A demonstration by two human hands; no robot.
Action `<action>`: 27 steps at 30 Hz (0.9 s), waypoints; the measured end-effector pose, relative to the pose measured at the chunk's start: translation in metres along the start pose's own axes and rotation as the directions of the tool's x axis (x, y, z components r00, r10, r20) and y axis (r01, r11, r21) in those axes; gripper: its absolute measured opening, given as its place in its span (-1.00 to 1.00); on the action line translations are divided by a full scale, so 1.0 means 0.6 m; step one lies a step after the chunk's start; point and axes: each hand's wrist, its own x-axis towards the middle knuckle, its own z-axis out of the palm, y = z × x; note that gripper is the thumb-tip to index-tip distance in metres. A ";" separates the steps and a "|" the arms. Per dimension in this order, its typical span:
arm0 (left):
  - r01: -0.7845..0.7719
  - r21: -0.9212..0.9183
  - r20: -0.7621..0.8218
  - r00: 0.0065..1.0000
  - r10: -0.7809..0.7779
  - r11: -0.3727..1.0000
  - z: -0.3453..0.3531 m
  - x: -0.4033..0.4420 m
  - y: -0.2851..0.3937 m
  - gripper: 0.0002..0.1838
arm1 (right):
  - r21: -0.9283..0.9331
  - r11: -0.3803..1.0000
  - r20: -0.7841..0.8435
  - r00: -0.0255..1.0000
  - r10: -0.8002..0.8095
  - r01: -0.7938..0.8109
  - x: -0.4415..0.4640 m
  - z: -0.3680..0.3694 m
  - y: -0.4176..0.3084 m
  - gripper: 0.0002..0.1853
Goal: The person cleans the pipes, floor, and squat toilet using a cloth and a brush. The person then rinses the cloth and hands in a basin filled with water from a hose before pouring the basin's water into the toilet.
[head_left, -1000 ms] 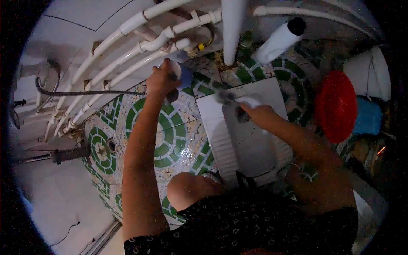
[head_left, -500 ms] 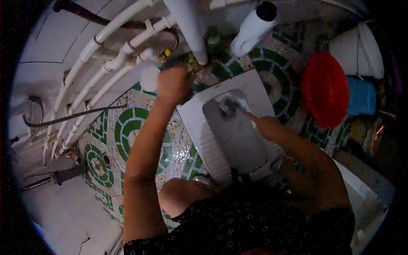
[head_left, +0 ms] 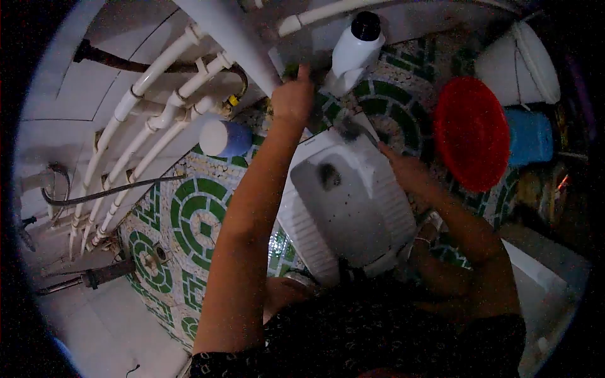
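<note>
My right hand is wrapped round the handle of a toilet brush, whose grey head is over the back right corner of the white squat toilet. Dark specks dot the basin, with a dark drain hole at its back. Beyond the toilet's back left edge is my left hand, beside the thick white vertical pipe; one finger points up, and whatever the others hold is hidden. A blue and white container lies on its side left of my left forearm.
A white bottle with a black cap stands behind the toilet. To the right are a red basin, a blue container and a white bucket. White pipes and a thin hose run along the left wall.
My left hand has moved right, away from the blue and white container, towards the vertical pipe. The brush has come up out of the basin to the toilet's back right corner.
</note>
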 end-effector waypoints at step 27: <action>-0.153 -0.325 -0.385 0.923 0.017 0.933 0.045 -0.033 0.012 -0.09 | -0.339 0.926 -0.230 0.941 -0.250 0.164 0.118 -0.043 -0.076 -0.23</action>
